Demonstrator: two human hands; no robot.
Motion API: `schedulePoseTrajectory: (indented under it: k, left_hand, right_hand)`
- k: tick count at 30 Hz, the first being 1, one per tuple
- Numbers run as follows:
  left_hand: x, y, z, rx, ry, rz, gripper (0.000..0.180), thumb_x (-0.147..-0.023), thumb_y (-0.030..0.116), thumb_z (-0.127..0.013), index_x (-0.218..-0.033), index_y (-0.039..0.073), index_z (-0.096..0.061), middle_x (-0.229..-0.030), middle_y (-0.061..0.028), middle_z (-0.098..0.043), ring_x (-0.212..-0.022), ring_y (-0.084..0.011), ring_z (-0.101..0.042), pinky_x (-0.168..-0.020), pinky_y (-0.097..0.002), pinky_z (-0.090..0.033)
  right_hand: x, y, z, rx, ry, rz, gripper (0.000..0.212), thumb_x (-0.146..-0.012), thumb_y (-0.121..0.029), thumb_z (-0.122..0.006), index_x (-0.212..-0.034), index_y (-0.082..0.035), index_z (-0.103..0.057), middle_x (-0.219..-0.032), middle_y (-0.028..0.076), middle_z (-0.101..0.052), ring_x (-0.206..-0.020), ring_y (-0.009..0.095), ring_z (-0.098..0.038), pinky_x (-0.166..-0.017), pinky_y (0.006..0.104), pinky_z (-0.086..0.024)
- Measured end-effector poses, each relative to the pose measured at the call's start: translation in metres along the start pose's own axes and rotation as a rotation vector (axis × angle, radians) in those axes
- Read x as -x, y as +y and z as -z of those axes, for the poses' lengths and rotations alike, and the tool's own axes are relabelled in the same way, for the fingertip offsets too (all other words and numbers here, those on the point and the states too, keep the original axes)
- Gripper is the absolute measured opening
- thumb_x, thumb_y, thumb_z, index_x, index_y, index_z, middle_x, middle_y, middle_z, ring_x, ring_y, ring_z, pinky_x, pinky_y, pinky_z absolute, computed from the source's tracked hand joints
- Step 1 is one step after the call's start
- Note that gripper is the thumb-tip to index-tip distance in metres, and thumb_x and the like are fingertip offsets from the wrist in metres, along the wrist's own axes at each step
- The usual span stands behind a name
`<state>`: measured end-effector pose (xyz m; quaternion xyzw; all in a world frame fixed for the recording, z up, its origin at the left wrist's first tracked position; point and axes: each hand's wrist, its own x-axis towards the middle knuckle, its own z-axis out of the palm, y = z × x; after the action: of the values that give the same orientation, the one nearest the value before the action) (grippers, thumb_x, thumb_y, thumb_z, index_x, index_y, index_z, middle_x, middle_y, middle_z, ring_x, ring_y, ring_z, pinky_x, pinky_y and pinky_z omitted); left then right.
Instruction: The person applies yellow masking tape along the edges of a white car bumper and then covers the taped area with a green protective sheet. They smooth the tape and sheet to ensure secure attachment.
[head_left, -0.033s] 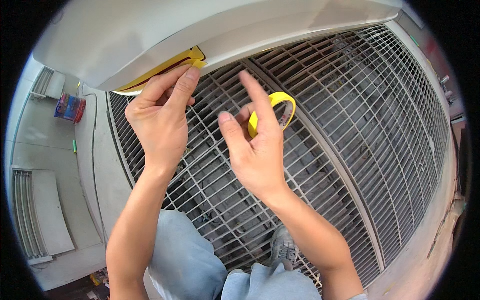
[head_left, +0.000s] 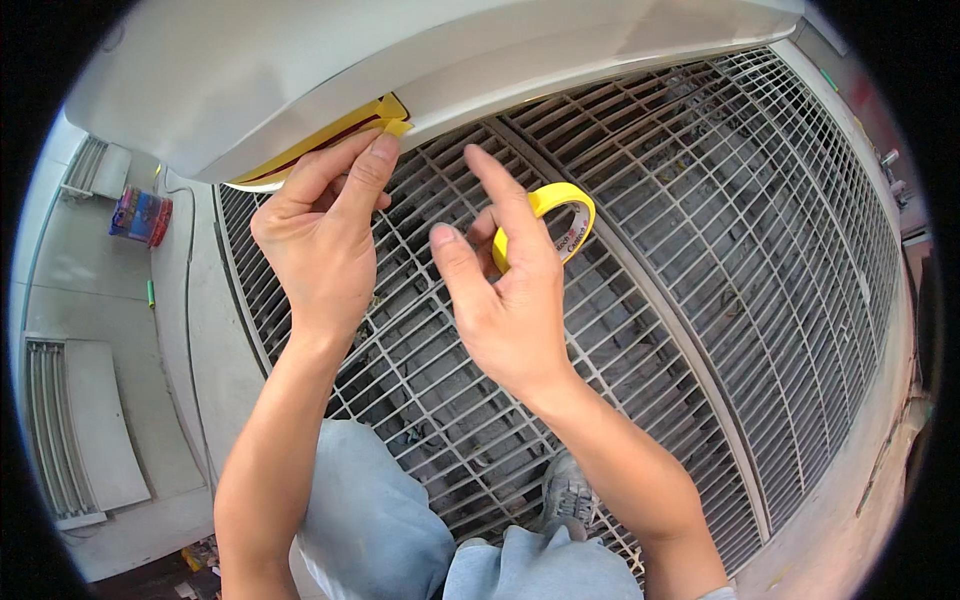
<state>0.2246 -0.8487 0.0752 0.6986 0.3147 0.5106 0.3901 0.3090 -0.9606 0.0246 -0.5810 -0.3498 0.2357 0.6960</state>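
Along the lower edge of a white vehicle body panel (head_left: pixel 330 60) there is a dark red, slot-like strip bordered with yellow masking tape (head_left: pixel 385 106). My left hand (head_left: pixel 322 245) is closed at the right end of that strip, thumb and index finger pinching a short yellow tape end. To its right, over the floor grating, my right hand (head_left: pixel 512 320) carries a roll of yellow masking tape (head_left: pixel 580 197). The roll hangs on the curled rear fingers, partly hidden behind the hand. Thumb and index finger of this hand stand apart, with nothing visible between them.
Metal floor grating (head_left: pixel 740 250) spreads beneath my hands, and a grey shoe (head_left: pixel 568 495) rests on it. At the left are a blue and red tub (head_left: pixel 140 216), a dark cable (head_left: pixel 189 300) and a slatted vent (head_left: pixel 55 430) beside a pale panel.
My right hand has shifted very slightly left, and the tape roll has turned a little on its fingers. The left hand keeps its place on the tape end.
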Motion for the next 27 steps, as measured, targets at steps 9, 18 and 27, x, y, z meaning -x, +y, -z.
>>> schedulePoseTrajectory:
  k: [9, 18, 27]
  left_hand:
    - [0.001, -0.005, -0.007, 0.048, 0.031, -0.015, 0.02, -0.096, 0.009, -0.08, -0.112, -0.002, -0.08, -0.095, -0.0042, -0.076, -0.073, -0.0055, -0.064, -0.068, -0.0222, -0.057]
    - [0.002, -0.004, -0.011, 0.055, 0.047, -0.04, 0.018, -0.095, 0.007, -0.079, -0.111, -0.003, -0.08, -0.096, -0.0047, -0.075, -0.073, -0.005, -0.063, -0.07, -0.0216, -0.056]
    - [0.003, -0.008, -0.016, 0.005, 0.099, -0.093, 0.018, -0.095, 0.007, -0.079, -0.11, -0.003, -0.08, -0.095, -0.0046, -0.074, -0.073, -0.0055, -0.061, -0.068, -0.022, -0.051]
  right_hand:
    - [-0.016, -0.003, -0.016, 0.094, 0.021, 0.187, 0.05, -0.096, -0.01, -0.071, -0.145, -0.005, -0.061, -0.085, 0.002, -0.055, -0.077, 0.012, -0.05, -0.069, 0.0266, -0.046]
    - [-0.02, -0.01, -0.018, 0.037, 0.021, 0.184, 0.046, -0.099, -0.007, -0.069, -0.144, -0.004, -0.063, -0.084, -0.001, -0.055, -0.074, 0.007, -0.05, -0.067, 0.0241, -0.044]
    - [-0.025, -0.008, -0.019, 0.174, 0.033, 0.279, 0.048, -0.097, -0.002, -0.067, -0.145, -0.005, -0.063, -0.087, 0.003, -0.056, -0.074, 0.01, -0.05, -0.067, 0.0253, -0.046]
